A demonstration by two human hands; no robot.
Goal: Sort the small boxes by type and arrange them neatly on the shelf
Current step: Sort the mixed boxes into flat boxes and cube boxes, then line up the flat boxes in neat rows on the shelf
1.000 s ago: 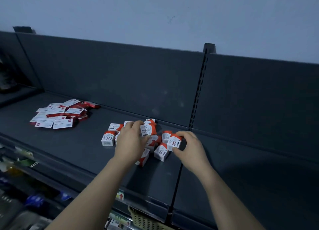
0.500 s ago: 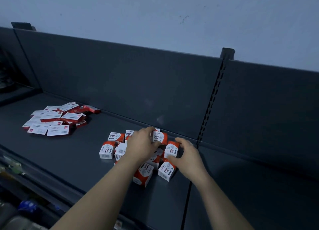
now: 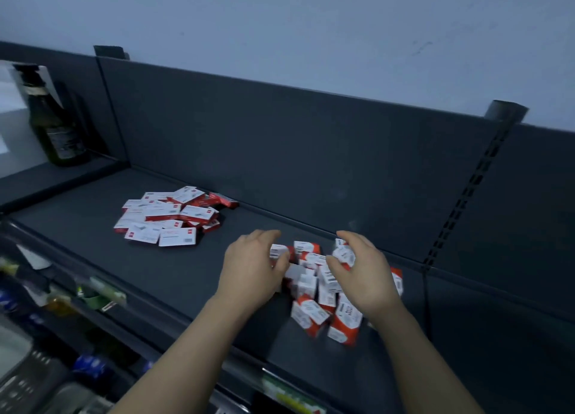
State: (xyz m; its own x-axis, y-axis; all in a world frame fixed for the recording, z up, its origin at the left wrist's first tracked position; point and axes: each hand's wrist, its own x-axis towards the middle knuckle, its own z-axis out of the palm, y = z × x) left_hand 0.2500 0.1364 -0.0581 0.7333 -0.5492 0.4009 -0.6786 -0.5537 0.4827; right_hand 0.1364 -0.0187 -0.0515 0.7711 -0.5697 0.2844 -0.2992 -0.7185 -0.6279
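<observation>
Several small orange-and-white boxes (image 3: 311, 315) lie in a loose cluster on the dark shelf (image 3: 186, 276), some upright and some tipped over. My left hand (image 3: 252, 270) curls around one small box (image 3: 278, 251) at the cluster's left edge, thumb and fingers on it. At the cluster's right side, my right hand (image 3: 364, 276) pinches another small box (image 3: 344, 255) between thumb and fingers. My right palm hides part of the cluster. A separate heap of flat red-and-white boxes (image 3: 168, 217) lies further left near the back panel.
A dark glass bottle (image 3: 57, 130) stands on the neighbouring shelf at far left. A slotted upright post (image 3: 460, 208) divides the back panel on the right. Lower shelves with price tags and mixed goods (image 3: 93, 292) run below the front edge.
The view has swung left and moved closer, bringing the bottle into sight. Both hands have shifted around the small-box cluster, which now sits more tightly bunched between them.
</observation>
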